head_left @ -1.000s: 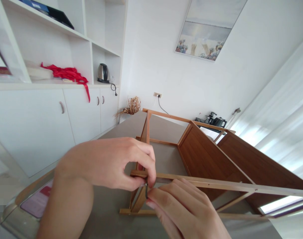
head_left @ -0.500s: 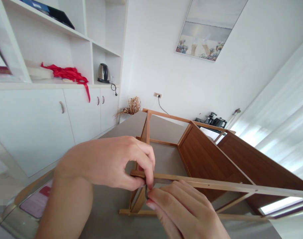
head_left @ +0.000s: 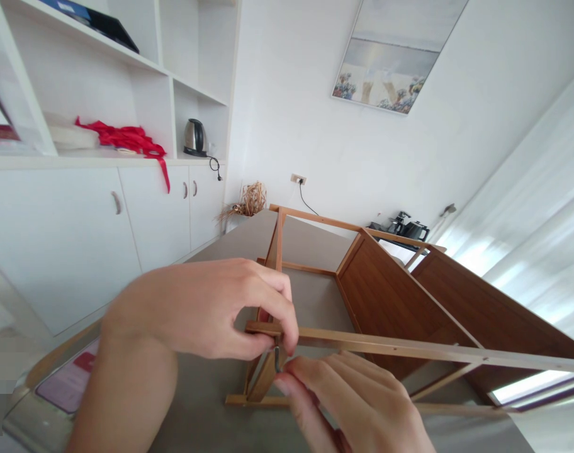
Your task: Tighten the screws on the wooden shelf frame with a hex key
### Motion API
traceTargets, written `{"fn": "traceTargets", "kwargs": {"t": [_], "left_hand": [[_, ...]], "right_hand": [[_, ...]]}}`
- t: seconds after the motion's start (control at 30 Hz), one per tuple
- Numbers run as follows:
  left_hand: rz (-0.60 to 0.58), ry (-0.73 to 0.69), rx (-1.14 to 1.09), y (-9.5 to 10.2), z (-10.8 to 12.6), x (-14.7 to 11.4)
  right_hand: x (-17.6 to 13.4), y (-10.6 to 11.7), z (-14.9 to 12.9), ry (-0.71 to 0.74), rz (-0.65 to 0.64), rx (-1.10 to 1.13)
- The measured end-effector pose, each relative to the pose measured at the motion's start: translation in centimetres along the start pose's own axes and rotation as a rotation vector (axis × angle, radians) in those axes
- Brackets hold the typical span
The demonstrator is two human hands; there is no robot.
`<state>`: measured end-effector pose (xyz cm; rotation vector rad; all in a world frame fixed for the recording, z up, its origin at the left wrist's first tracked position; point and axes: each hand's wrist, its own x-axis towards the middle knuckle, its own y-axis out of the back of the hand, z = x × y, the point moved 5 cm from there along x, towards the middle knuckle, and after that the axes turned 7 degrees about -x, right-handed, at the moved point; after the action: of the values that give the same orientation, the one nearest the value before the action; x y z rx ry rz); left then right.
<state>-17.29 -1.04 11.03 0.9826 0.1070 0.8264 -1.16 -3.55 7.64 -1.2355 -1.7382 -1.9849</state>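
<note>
A wooden rack frame [head_left: 381, 341] lies on its side, with brown shelf panels [head_left: 381, 296] set in it. My left hand [head_left: 216, 305] is closed around the end of its near rail, thumb below and fingers over the front. Under that rail end a dark bent hex key [head_left: 277, 360] hangs down, its upper tip beside my left thumb and index finger. My right hand [head_left: 357, 396] pinches the lower bend of the key between thumb and index finger. The screw or hole at the key's tip is hidden.
The rack rests on a grey tabletop [head_left: 197, 402]. A white cabinet [head_left: 55, 233] stands at left, with a kettle [head_left: 195, 137] and red ribbon [head_left: 131, 139] on its shelf. Dried plants [head_left: 253, 200] and a black appliance [head_left: 415, 231] are behind; a curtain [head_left: 542, 207] hangs at right.
My right thumb and index finger have shifted slightly around the hex key, and more of it shows. My left index finger has moved a little to the right.
</note>
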Motion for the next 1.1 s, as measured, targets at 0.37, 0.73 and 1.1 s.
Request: {"fn": "traceTargets", "kwargs": {"t": [0.37, 0.73, 1.1], "left_hand": [[0.009, 0.043, 0.026, -0.2, -0.1, 0.0], [-0.026, 0.015, 0.009, -0.2, -0.1, 0.1], [-0.027, 0.02, -0.008, -0.4, -0.5, -0.1]], "right_hand": [[-0.2, -0.7, 0.4, -0.037, -0.074, 0.045], [-0.8, -2.9, 0.8, -0.146, -0.332, 0.165], [-0.7, -2.9, 0.7, -0.133, -0.326, 0.21]]}}
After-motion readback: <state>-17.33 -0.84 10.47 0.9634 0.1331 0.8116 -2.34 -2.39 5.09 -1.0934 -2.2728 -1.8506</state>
